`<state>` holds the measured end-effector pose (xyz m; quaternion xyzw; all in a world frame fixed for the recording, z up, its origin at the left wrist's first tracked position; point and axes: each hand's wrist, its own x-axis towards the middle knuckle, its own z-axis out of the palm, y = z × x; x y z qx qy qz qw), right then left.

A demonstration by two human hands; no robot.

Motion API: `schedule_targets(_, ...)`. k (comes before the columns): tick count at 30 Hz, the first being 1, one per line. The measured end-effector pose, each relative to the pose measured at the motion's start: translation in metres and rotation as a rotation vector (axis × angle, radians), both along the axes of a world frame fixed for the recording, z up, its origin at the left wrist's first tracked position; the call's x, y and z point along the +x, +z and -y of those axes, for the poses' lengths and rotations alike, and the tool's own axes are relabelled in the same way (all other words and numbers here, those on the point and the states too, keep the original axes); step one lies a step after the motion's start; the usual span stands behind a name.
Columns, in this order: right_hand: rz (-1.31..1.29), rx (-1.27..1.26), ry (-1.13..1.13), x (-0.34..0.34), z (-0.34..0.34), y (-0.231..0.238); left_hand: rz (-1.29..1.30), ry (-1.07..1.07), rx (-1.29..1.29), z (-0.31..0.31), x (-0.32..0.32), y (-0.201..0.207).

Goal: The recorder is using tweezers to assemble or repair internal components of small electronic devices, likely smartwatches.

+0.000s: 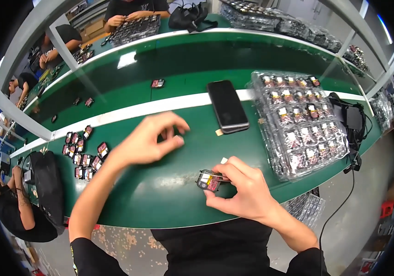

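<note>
My right hand (245, 188) grips a small black square electronic housing (208, 180) by its edges, low over the green table. A red circuit board with white and yellow patches shows inside it. A thin metallic strip, perhaps tweezers, lies across the housing under my fingers; I cannot make out which. A small white piece (224, 160) shows beside my index finger. To the left, my left hand (153, 138) hovers above the table with nothing in it, fingers curved and apart from the thumb. Several similar housings (85, 160) lie loosely grouped left of my left forearm.
A dark phone (228, 106) lies beyond my hands. Stacked clear plastic trays (275, 152) of housings stand at the right, near black cables (356, 124). Beyond the white rail, a green conveyor (183, 69) carries a few housings. A black bag (47, 184) and co-workers are at the left.
</note>
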<state>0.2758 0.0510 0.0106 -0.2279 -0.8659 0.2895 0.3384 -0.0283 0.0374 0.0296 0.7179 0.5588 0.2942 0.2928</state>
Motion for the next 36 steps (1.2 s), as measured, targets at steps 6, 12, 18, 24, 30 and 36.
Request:
schedule_targets(6,0.016,0.024,-0.006,0.016,0.005,0.011,-0.599,0.271,0.49,-0.088,-0.078,-0.019)
schedule_targets(12,-0.004,0.02,-0.015,0.04,0.005,0.037,-0.578,0.289,0.452,-0.113,-0.087,-0.045)
schedule_targets(18,-0.122,0.21,-0.075,0.042,0.0,0.108,-0.5,0.214,0.477,-0.086,-0.052,-0.036)
schedule_targets(24,-0.359,0.507,-0.039,-0.02,-0.067,0.234,-0.444,0.06,0.472,0.006,-0.011,-0.031)
schedule_targets(30,-0.184,0.448,-0.159,-0.127,-0.165,0.368,-0.366,0.102,0.49,0.028,0.004,-0.035)
schedule_targets(36,0.091,0.499,-0.224,-0.196,-0.207,0.394,-0.314,0.108,0.446,0.031,-0.002,-0.036)
